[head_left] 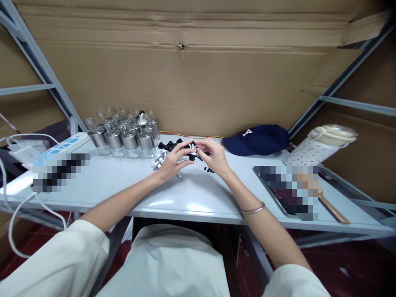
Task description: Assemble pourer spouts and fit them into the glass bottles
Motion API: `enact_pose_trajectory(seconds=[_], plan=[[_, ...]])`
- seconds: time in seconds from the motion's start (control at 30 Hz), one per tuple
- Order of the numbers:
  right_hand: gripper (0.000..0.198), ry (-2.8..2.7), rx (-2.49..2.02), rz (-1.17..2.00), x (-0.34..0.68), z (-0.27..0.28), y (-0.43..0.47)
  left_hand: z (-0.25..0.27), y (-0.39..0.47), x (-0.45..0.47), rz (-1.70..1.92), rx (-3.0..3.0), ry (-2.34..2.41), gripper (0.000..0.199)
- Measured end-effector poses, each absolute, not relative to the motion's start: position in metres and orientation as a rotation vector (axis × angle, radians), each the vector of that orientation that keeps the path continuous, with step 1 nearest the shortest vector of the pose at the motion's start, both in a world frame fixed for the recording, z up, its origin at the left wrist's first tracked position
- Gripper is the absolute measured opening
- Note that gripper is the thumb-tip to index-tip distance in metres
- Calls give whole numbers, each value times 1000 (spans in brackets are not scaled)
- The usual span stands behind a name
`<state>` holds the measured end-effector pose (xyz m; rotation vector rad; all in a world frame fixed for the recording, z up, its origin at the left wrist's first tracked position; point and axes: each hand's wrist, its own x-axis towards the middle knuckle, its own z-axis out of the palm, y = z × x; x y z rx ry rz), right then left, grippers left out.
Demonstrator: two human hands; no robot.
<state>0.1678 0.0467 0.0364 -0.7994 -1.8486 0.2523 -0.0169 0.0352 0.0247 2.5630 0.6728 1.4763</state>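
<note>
Above the middle of the table, my left hand (175, 162) and my right hand (214, 156) meet around a small black and silver pour spout (193, 152). My left thumb and fingers close on its left side, while my right fingers pinch its top and right side. Partly behind my left hand lie silver spout pieces (160, 159) in a loose pile. Black stopper parts (170, 145) are heaped just beyond the hands. Several tiny black pieces (208, 169) rest under my right hand. Fingers cover part of the spout, so its lower fit is unclear.
Glass bottles with steel sleeves (130, 141) stand in rows at the back left; one carries a black-topped spout (141, 118). A power strip (72, 142) lies left. Rightward are a navy cap (260, 140), a dotted bottle (318, 144), a tablet-like object (269, 187) and a wooden handle (334, 208).
</note>
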Motion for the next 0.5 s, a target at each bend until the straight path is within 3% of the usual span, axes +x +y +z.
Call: enact_pose_trajectory(seconds=[0.5], plan=[[35,-2044,-923,348,169,45,38,22,36,-21,1493,2688,629,29]])
